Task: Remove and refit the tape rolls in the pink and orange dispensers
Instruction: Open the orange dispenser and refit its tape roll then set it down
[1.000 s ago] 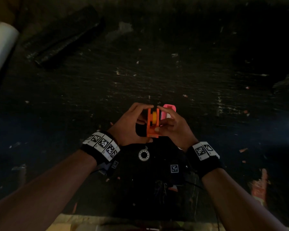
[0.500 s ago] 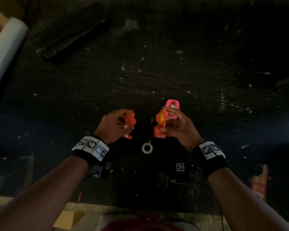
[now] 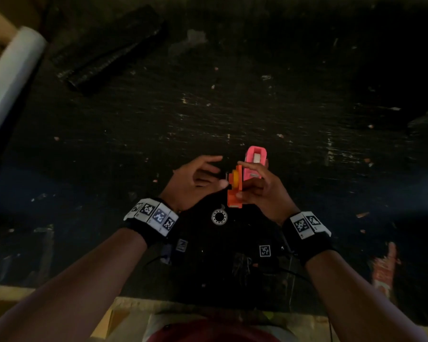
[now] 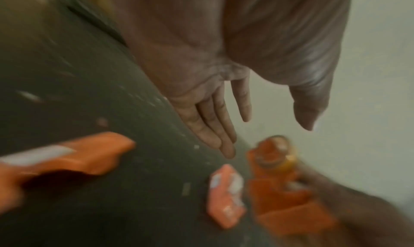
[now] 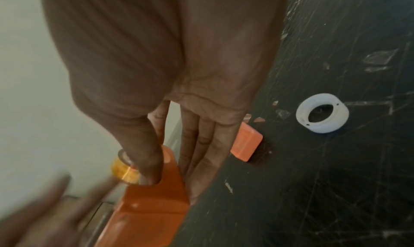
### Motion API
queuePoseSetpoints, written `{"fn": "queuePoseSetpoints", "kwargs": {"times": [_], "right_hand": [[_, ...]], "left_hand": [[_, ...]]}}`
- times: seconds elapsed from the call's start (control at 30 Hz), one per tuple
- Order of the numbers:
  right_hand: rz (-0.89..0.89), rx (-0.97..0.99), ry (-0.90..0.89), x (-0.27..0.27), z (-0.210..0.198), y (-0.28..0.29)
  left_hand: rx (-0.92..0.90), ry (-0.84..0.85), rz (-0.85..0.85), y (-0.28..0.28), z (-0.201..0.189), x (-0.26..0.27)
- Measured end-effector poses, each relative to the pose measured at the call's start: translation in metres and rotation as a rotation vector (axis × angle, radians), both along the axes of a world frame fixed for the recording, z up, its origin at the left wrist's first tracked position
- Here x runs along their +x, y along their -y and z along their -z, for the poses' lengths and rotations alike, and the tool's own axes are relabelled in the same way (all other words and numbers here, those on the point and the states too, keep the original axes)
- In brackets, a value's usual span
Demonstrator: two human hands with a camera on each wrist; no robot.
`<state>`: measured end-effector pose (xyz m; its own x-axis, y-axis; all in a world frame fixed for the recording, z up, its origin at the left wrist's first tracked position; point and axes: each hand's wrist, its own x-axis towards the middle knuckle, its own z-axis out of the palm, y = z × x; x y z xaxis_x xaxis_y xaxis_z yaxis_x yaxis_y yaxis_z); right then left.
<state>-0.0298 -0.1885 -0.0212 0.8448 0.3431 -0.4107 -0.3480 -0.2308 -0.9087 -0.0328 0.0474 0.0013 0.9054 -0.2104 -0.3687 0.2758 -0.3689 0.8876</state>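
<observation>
Head view: right hand (image 3: 262, 191) grips orange dispenser (image 3: 234, 193).

A rough workshop or packing bench, dimly lit.

The scarred black worktop (image 3: 232, 114), scratched and flecked with paint chips, carries a white roll of plastic film (image 3: 9, 77) at far left, a black wrapped bundle (image 3: 109, 48) beside it, and a small white plastic ring (image 3: 218, 216) near the front edge.

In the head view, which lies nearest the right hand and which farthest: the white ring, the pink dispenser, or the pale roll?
1. Pink dispenser, just beyond the right hand.
2. White ring, nearer the person, to the left.
3. Pale roll, far left edge.
</observation>
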Motion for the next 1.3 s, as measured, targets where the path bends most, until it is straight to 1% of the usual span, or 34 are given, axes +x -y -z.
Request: {"fn": "queuePoseSetpoints", "kwargs": {"times": [0.07, 0.17, 0.37, 0.43, 0.53, 0.6, 0.67, 0.7, 0.77, 0.83, 0.9, 1.0, 1.07, 1.17, 1.23, 1.3], "right_hand": [[-0.007, 0.013, 0.005, 0.000, -0.003, -0.003], [-0.006, 0.027, 0.010, -0.001, -0.006, -0.003], [-0.058, 0.033, 0.013, -0.005, -0.007, -0.006], [-0.056, 0.025, 0.016, -0.005, -0.007, -0.004], [-0.001, 0.000, 0.027, -0.004, -0.004, 0.005], [0.026, -0.016, 0.039, -0.004, -0.004, 0.011], [0.037, -0.026, 0.049, -0.005, -0.004, 0.016], [0.044, -0.024, 0.048, -0.005, -0.004, 0.019], [0.051, -0.017, 0.040, -0.008, -0.005, 0.022], [0.048, -0.028, 0.045, -0.010, -0.008, 0.024], [0.045, -0.046, 0.058, -0.013, -0.011, 0.025], [0.046, -0.070, 0.086, -0.018, -0.013, 0.026], [0.052, -0.081, 0.082, -0.021, -0.013, 0.028], [0.051, -0.092, 0.069, -0.024, -0.014, 0.031], [0.052, -0.099, 0.076, -0.027, -0.014, 0.035], [0.059, -0.101, 0.075, -0.029, -0.013, 0.038]], "left_hand": [[-0.082, 0.023, 0.001, 0.014, -0.004, 0.004], [-0.100, 0.088, -0.031, 0.019, -0.001, 0.006], [-0.145, 0.045, -0.055, 0.010, 0.002, -0.003], [-0.123, 0.051, -0.107, 0.005, 0.001, -0.006], [0.011, 0.116, -0.172, -0.008, 0.000, -0.013], [0.174, 0.139, -0.135, -0.017, 0.008, -0.025], [0.355, 0.148, -0.029, -0.021, 0.021, -0.040], [0.449, 0.126, 0.040, -0.021, 0.029, -0.047], [0.622, 0.018, 0.166, -0.017, 0.040, -0.058], [0.768, -0.038, 0.231, -0.012, 0.047, -0.065], [0.811, 0.054, 0.226, -0.009, 0.052, -0.071], [0.783, 0.175, 0.165, -0.001, 0.057, -0.072], [0.805, 0.176, 0.159, 0.011, 0.057, -0.068], [0.908, 0.121, 0.233, 0.032, 0.056, -0.061], [0.905, 0.108, 0.229, 0.040, 0.056, -0.057], [0.842, 0.120, 0.180, 0.044, 0.055, -0.057]]}}
